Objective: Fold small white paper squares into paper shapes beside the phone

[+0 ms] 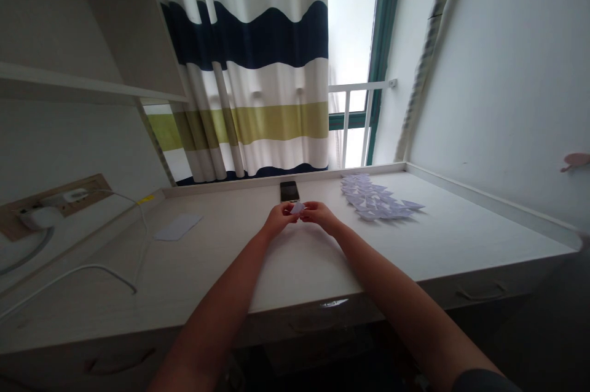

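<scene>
Both my hands meet above the middle of the pale wooden desk. My left hand and my right hand pinch a small piece of pale lilac paper between their fingertips. The fingers of both hands are closed on it. A dark phone lies flat just beyond the hands. To the right of the hands a pile of several folded lilac paper pieces is spread on the desk.
A flat sheet of pale paper lies to the left. A white cable runs from a wall socket panel across the left of the desk. A striped curtain and window hang behind; shelves stand at left.
</scene>
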Tool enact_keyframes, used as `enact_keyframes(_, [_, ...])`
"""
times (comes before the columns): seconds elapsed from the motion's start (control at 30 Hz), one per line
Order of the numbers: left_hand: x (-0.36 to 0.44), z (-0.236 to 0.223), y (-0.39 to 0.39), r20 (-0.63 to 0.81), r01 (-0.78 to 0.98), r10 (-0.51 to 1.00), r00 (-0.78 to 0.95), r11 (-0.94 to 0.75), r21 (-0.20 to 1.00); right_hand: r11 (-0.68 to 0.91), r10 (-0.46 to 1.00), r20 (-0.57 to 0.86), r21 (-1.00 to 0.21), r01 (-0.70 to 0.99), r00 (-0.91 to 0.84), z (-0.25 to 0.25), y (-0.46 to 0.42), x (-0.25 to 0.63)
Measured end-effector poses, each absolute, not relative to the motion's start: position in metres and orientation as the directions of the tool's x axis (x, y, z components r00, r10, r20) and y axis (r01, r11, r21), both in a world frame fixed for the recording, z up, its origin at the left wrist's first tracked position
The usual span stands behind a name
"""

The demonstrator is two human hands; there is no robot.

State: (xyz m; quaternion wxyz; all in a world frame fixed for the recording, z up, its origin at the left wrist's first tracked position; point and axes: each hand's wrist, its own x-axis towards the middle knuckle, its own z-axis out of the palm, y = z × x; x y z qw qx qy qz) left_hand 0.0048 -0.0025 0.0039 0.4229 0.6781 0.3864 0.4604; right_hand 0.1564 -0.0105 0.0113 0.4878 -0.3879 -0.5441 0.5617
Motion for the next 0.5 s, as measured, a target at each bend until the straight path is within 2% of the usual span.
enact_keyframes(0.27, [0.008, 0.004, -0.005, 0.374, 0.279, 0.910, 0.181, -0.412, 0.867, 0.102, 0.973, 0.125, -0.987, -0.124, -0.195, 0.006, -0.008, 0.150])
enact_keyframes(0.5, [0.008, 0.005, -0.007, 0.341, 0.226, 0.921, 0.188, -0.378, 0.898, 0.180, 0.967, 0.191, -0.981, -0.077, -0.170, 0.000, -0.001, 0.152])
